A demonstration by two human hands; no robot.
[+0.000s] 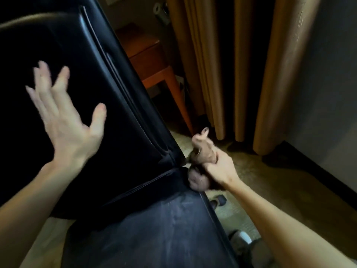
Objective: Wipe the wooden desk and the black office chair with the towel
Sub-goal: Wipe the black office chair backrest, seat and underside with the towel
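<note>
I count two hands over here: one left hand (65, 120) and one right hand (218, 165). One chair (116, 93) stands in front of them, and there is just one towel (201, 149). Further back, one desk (146, 60). One curtain (241, 74), gathered in several folds I cannot count surely. Low down, one pale shoe (244, 235).

both forearms (270, 213) bare, thumbnail on r hand (219, 168) looks dark.
</note>
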